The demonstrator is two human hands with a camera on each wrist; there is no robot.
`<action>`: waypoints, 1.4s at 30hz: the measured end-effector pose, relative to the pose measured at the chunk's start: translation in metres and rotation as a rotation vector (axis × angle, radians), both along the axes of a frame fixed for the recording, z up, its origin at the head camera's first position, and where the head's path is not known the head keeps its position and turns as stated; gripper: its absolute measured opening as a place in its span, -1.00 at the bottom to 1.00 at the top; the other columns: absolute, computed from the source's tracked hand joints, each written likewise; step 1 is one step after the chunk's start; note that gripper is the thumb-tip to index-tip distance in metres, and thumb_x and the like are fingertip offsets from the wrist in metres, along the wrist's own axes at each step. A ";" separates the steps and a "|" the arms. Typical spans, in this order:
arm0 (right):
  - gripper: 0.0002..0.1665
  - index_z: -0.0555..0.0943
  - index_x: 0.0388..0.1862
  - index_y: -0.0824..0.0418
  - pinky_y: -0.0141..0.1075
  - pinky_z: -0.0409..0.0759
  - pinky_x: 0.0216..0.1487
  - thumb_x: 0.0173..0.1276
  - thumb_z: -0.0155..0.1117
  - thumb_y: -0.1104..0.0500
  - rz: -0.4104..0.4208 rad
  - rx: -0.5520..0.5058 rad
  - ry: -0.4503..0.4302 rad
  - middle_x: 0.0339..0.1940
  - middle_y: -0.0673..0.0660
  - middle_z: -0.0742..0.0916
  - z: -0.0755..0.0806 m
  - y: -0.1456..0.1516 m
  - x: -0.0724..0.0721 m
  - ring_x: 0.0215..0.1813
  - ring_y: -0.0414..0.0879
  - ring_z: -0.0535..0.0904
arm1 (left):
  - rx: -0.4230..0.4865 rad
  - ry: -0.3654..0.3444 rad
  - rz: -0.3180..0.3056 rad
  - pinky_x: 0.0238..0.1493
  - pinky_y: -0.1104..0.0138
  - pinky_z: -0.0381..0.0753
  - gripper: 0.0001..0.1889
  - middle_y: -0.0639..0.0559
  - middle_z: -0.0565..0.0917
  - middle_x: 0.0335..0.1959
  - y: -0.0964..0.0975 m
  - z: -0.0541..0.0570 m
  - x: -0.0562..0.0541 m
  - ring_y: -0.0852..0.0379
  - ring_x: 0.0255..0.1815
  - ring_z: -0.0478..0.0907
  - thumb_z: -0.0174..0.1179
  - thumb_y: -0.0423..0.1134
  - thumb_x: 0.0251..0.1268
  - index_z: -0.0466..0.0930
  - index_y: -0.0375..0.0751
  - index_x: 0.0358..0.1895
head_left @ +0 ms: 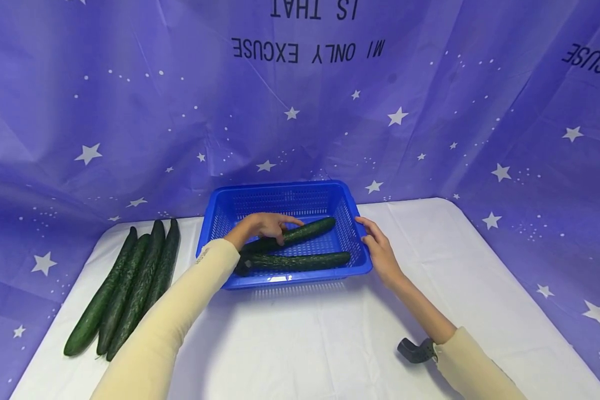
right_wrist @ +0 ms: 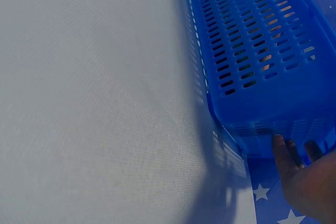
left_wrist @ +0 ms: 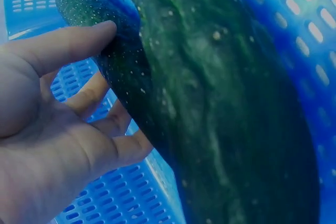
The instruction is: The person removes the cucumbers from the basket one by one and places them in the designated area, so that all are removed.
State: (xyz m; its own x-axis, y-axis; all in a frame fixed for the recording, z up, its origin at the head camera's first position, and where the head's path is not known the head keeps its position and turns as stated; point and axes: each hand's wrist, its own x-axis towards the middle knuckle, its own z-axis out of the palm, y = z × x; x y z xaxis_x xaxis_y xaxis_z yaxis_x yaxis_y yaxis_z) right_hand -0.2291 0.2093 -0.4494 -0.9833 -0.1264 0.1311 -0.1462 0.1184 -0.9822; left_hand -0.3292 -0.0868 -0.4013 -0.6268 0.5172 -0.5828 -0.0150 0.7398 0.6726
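Held cucumber: a dark green cucumber [head_left: 307,229] inside the blue basket [head_left: 320,274]; whether it is raised off the basket's floor I cannot tell.
Lie of its long axis: slanting from near left to far right, the right end bare and pointing toward the far right corner, the left end hidden beneath the wrist.
Left hand: the left hand [head_left: 269,225] is the nearer one, above the cucumber and left of its middle; it grasps it, thumb on one side and fingers on the other.
Neighbour in the basket: a second cucumber [head_left: 300,262], untouched, lies just on the near side, nearly parallel to the basket's near rim; the two close up toward the left, though whether they touch is unclear.
Right hand: the right hand [head_left: 382,253] has its fingers against the basket's right end from outside, not clenched, and holds no cucumber.
Left of the basket: four more cucumbers [head_left: 137,289] side by side on the white worktop [head_left: 305,333], pointing away from the person.
Count: two cucumbers visible in the basket, four outside, one basket, two hands.
Edges: two cream sleeves [head_left: 180,300], one black object [head_left: 415,351] by the right cuff, and a purple starred backdrop [head_left: 130,83].
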 end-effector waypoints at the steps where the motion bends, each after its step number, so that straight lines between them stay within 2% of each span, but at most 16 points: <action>1: -0.41 0.27 0.53 0.23 -0.26 0.41 0.24 0.56 -0.25 0.34 0.002 -0.001 -0.001 0.49 0.28 0.36 0.000 0.000 0.000 0.36 0.13 0.33 | -0.003 -0.006 -0.002 0.34 -0.10 0.23 -0.14 -0.25 0.02 0.58 0.000 0.000 0.000 -0.21 0.58 -0.11 0.14 -0.63 0.26 0.21 0.18 0.56; 4: -0.41 0.27 0.53 0.22 -0.32 0.43 0.20 0.55 -0.25 0.34 0.003 -0.001 0.001 0.47 0.29 0.37 0.000 0.000 0.000 0.34 0.14 0.35 | -0.002 -0.013 0.002 0.38 -0.19 0.12 -0.13 -0.23 0.01 0.59 -0.001 0.000 -0.001 -0.22 0.58 -0.14 0.13 -0.63 0.26 0.21 0.20 0.56; 7: -0.41 0.27 0.53 0.23 -0.27 0.42 0.22 0.55 -0.25 0.34 0.007 -0.001 0.005 0.47 0.30 0.37 0.000 0.000 -0.001 0.34 0.15 0.35 | 0.008 -0.007 0.008 0.40 -0.26 -0.02 -0.14 -0.21 0.01 0.59 -0.002 0.001 0.000 -0.23 0.58 -0.17 0.11 -0.64 0.26 0.21 0.19 0.56; 12: -0.41 0.26 0.53 0.25 -0.16 0.39 0.28 0.55 -0.26 0.35 0.010 -0.002 0.006 0.48 0.30 0.36 0.001 0.000 0.000 0.35 0.15 0.34 | 0.036 0.038 -0.005 0.43 -0.18 0.03 -0.16 -0.25 0.05 0.57 -0.004 0.003 0.002 -0.23 0.58 -0.13 0.07 -0.67 0.27 0.23 0.14 0.55; 17: -0.41 0.27 0.52 0.25 -0.23 0.41 0.24 0.55 -0.25 0.35 0.001 -0.001 0.005 0.47 0.30 0.37 0.002 -0.001 0.000 0.34 0.14 0.35 | 0.053 0.070 -0.026 0.43 -0.14 0.07 -0.20 -0.21 0.04 0.58 -0.004 0.010 0.003 -0.16 0.58 -0.09 0.07 -0.64 0.34 0.24 0.15 0.55; 21: -0.41 0.29 0.51 0.25 -0.35 0.42 0.18 0.54 -0.23 0.35 -0.009 0.001 0.006 0.46 0.30 0.38 0.002 0.000 -0.001 0.33 0.13 0.35 | 0.071 0.080 -0.032 0.44 -0.13 0.06 -0.21 -0.17 0.01 0.59 -0.005 0.017 0.006 -0.12 0.59 -0.10 0.08 -0.61 0.36 0.24 0.18 0.55; 24: -0.42 0.28 0.52 0.26 -0.36 0.42 0.17 0.54 -0.23 0.36 -0.006 -0.001 0.005 0.47 0.30 0.38 0.001 0.000 -0.001 0.33 0.14 0.35 | 0.089 0.099 -0.045 0.44 -0.13 0.06 -0.21 -0.16 0.01 0.59 -0.006 0.022 0.008 -0.11 0.58 -0.09 0.08 -0.59 0.37 0.21 0.18 0.56; 29: -0.41 0.27 0.52 0.25 -0.17 0.39 0.28 0.55 -0.24 0.35 -0.001 0.005 0.001 0.48 0.29 0.36 0.001 -0.001 0.000 0.35 0.15 0.34 | 0.151 0.159 -0.063 0.42 -0.10 0.15 -0.25 -0.19 0.04 0.57 -0.008 0.033 0.013 -0.11 0.56 -0.03 0.08 -0.54 0.41 0.18 0.15 0.57; 34: -0.41 0.27 0.53 0.25 0.05 0.28 0.36 0.55 -0.24 0.35 0.001 0.001 0.005 0.50 0.29 0.34 0.002 -0.001 0.000 0.38 0.15 0.32 | 0.204 0.203 -0.053 0.39 -0.07 0.22 -0.28 -0.21 0.04 0.56 -0.013 0.046 0.020 -0.10 0.55 0.00 0.05 -0.51 0.44 0.16 0.13 0.57; 38: -0.41 0.27 0.53 0.26 0.07 0.25 0.38 0.55 -0.24 0.36 0.001 0.002 0.009 0.51 0.29 0.33 0.001 -0.001 0.001 0.39 0.15 0.30 | 0.235 0.231 -0.041 0.39 -0.07 0.23 -0.29 -0.21 0.05 0.56 -0.019 0.054 0.026 -0.10 0.55 0.00 0.04 -0.50 0.47 0.13 0.12 0.58; 42: -0.41 0.27 0.52 0.24 0.00 0.30 0.35 0.55 -0.23 0.35 -0.002 0.005 0.005 0.50 0.28 0.35 0.001 -0.001 0.001 0.37 0.14 0.32 | 0.270 0.281 -0.016 0.35 -0.08 0.28 -0.30 -0.23 0.09 0.53 -0.027 0.064 0.034 -0.12 0.54 0.03 0.06 -0.48 0.46 0.13 0.08 0.58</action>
State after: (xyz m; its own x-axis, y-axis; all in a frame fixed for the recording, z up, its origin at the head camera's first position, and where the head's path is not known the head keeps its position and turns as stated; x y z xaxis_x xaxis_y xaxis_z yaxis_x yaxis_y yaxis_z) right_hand -0.2281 0.2084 -0.4484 -0.9828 -0.1251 0.1357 -0.1512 0.1234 -0.9808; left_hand -0.2957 -0.1143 -0.3373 -0.7330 0.6398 -0.2310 0.2080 0.5341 0.8194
